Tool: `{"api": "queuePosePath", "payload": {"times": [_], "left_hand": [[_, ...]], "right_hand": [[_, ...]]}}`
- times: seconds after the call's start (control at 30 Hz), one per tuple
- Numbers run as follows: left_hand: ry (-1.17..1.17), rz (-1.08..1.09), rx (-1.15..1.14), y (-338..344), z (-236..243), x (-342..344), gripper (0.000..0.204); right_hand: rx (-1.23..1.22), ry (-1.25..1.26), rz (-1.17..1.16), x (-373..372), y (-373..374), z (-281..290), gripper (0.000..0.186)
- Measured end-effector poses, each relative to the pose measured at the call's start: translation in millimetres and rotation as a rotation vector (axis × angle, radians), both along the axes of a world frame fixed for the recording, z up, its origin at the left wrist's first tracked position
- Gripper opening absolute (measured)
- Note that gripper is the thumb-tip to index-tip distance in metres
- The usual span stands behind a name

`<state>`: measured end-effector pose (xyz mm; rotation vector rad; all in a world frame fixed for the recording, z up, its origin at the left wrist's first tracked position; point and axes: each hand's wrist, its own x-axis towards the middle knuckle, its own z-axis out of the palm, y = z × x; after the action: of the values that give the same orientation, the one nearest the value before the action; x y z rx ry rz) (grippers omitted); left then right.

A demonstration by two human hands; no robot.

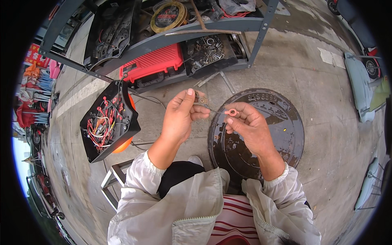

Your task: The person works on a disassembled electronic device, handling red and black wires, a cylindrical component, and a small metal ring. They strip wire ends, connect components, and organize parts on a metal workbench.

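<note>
My left hand (179, 116) is closed, with a small greyish metal piece (201, 100) with a round hole between thumb and fingers. Across the gap from it, my right hand (250, 125) pinches a small red ring-shaped piece (232, 112) between thumb and forefinger. A thin dark strand (218, 111) spans the space between the two hands; how it joins either piece is too small to tell. Left of my left arm sits a black open bin (110, 148) holding a tangle of red, white and black wires (100, 127).
A grey metal shelf (255, 41) stands ahead, bearing a red case (155, 59), a black tray of loose hardware (209, 51) and a gold-rimmed spool (168, 16). Below my hands is a wet round manhole cover (265, 139). A metal frame stool (109, 179) stands at lower left.
</note>
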<state>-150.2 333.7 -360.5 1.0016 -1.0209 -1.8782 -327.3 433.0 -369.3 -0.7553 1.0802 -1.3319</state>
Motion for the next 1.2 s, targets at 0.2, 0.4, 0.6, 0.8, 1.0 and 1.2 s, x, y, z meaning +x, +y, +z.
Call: {"api": "queuePosePath", "payload": {"times": [0.2, 0.4, 0.6, 0.8, 1.0, 1.2], "left_hand": [[-0.011, 0.004, 0.024, 0, 1, 0, 0.032], [-0.021, 0.002, 0.048, -1, -3, 1, 0.033], [-0.031, -0.010, 0.058, -1, -4, 0, 0.033], [-0.053, -0.059, 0.041, 0, -2, -5, 0.032], [-0.134, -0.186, -0.085, 2, -1, -1, 0.029], [-0.349, -0.414, -0.363, 7, 1, -3, 0.024]], "right_hand": [[-0.006, 0.002, 0.020, 0, 0, -1, 0.025], [-0.003, -0.008, 0.017, 0, 0, -3, 0.026], [0.010, -0.004, 0.004, 0, 0, -3, 0.025], [0.034, 0.016, -0.016, -3, 0, -7, 0.020], [0.072, 0.053, -0.055, 2, -3, -8, 0.016], [0.027, 0.187, -0.097, 2, 0, -11, 0.014]]}}
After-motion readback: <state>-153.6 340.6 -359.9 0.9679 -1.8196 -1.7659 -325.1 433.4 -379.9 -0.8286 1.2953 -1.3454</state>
